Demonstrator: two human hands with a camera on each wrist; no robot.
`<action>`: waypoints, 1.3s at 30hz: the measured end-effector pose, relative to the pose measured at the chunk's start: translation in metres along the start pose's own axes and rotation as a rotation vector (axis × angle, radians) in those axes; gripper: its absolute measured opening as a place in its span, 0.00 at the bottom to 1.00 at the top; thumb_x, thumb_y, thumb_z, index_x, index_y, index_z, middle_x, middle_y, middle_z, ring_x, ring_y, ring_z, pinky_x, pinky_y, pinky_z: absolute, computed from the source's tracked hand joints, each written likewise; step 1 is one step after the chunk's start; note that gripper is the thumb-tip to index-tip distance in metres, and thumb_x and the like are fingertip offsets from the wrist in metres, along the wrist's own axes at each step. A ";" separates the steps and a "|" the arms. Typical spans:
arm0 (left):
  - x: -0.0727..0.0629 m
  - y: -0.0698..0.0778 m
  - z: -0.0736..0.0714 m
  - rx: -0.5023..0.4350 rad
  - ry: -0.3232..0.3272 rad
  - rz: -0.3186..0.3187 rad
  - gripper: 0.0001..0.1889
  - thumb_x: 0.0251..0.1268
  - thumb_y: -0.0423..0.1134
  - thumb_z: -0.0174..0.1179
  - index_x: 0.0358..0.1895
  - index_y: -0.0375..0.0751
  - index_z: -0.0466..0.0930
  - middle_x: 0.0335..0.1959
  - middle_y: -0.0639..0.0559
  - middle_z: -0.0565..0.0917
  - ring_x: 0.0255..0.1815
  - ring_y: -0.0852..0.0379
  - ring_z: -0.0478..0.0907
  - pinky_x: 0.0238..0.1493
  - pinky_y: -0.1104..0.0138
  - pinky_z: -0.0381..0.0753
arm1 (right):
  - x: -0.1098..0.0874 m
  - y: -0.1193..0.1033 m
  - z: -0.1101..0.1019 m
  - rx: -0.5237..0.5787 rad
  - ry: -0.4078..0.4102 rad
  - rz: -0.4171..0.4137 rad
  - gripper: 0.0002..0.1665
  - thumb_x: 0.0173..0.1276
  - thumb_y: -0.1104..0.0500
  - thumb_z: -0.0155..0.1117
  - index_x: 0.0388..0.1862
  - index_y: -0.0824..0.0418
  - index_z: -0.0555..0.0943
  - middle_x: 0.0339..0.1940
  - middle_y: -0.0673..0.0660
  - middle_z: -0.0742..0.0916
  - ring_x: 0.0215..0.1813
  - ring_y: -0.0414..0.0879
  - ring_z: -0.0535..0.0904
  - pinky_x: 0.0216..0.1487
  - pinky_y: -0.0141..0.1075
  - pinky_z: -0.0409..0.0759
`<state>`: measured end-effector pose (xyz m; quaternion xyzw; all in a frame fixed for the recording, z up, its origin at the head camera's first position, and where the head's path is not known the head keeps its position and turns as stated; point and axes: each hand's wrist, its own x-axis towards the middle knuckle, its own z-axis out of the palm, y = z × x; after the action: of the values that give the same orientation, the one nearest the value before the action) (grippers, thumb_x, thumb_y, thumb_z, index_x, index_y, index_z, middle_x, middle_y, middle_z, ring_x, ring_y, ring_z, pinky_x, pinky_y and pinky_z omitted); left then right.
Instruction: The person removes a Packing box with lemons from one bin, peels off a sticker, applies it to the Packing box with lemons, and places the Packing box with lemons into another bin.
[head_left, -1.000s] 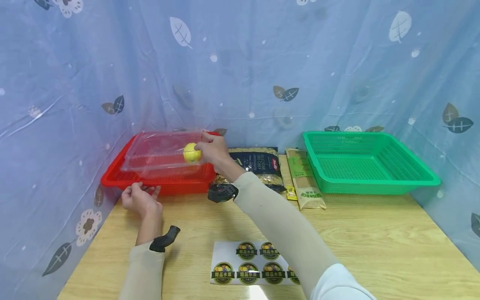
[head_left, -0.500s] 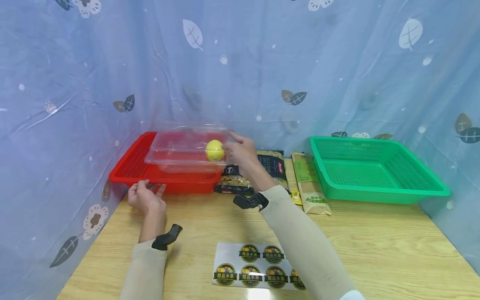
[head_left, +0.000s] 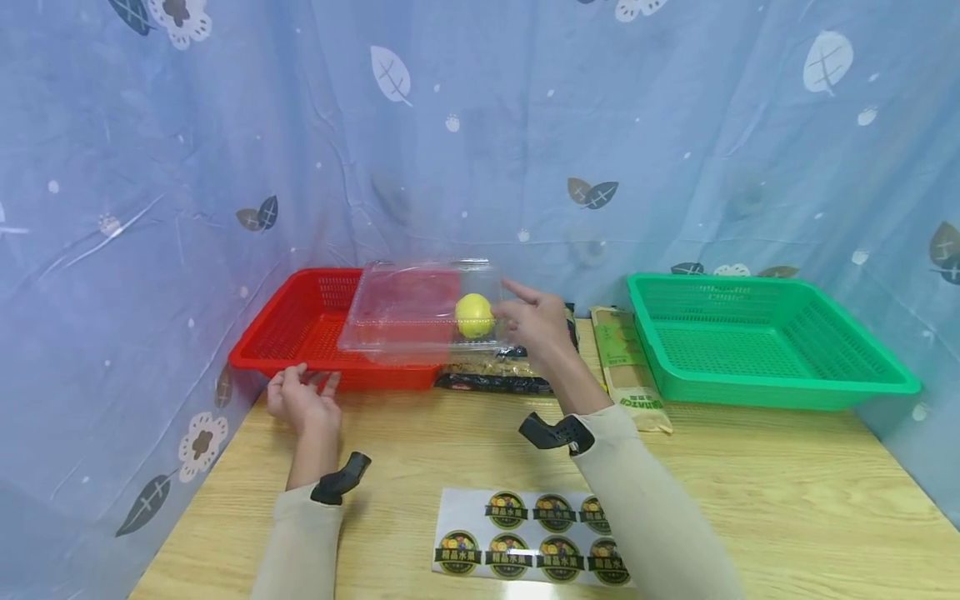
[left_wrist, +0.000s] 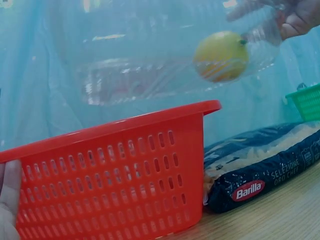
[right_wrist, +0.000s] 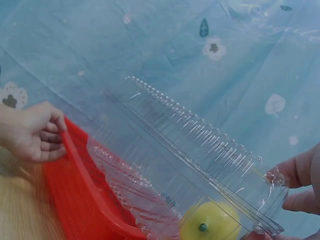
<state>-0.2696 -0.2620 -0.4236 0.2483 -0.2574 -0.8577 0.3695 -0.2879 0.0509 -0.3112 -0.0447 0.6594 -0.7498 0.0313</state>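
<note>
My right hand (head_left: 540,329) grips the right end of a clear plastic clamshell box (head_left: 408,304), held up over the right part of the red basket (head_left: 390,379). Inside that box, at the end by my fingers, lies a round yellow fruit (head_left: 474,316) with a green stem end, also plain in the right wrist view. My left hand (head_left: 303,404) holds the front rim of the basket near its left corner. In the right wrist view the left fingers (right_wrist: 52,145) curl at the rim. The left wrist view shows the box above the basket's perforated wall (left_wrist: 110,185).
Right of the red basket lies a pasta bag (left_wrist: 250,170), partly behind the box. Beside it are a brown paper-like packet (head_left: 630,367) and a green basket (head_left: 765,387). A sheet of round stickers (head_left: 525,533) lies at the table's front. A blue patterned curtain (head_left: 480,167) hangs behind.
My right hand has carried the clear box with the fruit to the right, from over the red basket's middle to over its right side and the pasta bag. My left hand stays at the rim.
</note>
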 end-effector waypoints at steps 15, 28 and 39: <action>0.000 0.000 0.000 -0.044 -0.009 -0.019 0.04 0.67 0.29 0.54 0.35 0.41 0.70 0.32 0.49 0.75 0.24 0.50 0.77 0.27 0.60 0.84 | -0.033 0.011 -0.051 -0.033 0.049 -0.061 0.34 0.69 0.68 0.61 0.74 0.56 0.72 0.26 0.49 0.75 0.19 0.38 0.58 0.23 0.29 0.63; 0.002 0.001 0.001 -0.067 -0.010 -0.038 0.06 0.64 0.27 0.55 0.30 0.40 0.71 0.30 0.48 0.76 0.23 0.51 0.77 0.24 0.60 0.83 | -0.064 0.023 -0.086 -0.087 0.104 -0.005 0.34 0.73 0.66 0.60 0.77 0.55 0.68 0.80 0.60 0.64 0.38 0.41 0.70 0.31 0.32 0.69; 0.001 0.001 -0.001 -0.072 -0.018 -0.053 0.05 0.66 0.28 0.53 0.31 0.40 0.70 0.28 0.47 0.75 0.20 0.51 0.77 0.23 0.60 0.83 | -0.086 0.040 -0.105 -0.165 0.099 -0.002 0.36 0.71 0.68 0.59 0.78 0.57 0.66 0.68 0.70 0.73 0.26 0.39 0.69 0.27 0.32 0.76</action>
<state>-0.2688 -0.2639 -0.4239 0.2341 -0.2229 -0.8780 0.3530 -0.2145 0.1583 -0.3662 -0.0107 0.7196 -0.6943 -0.0055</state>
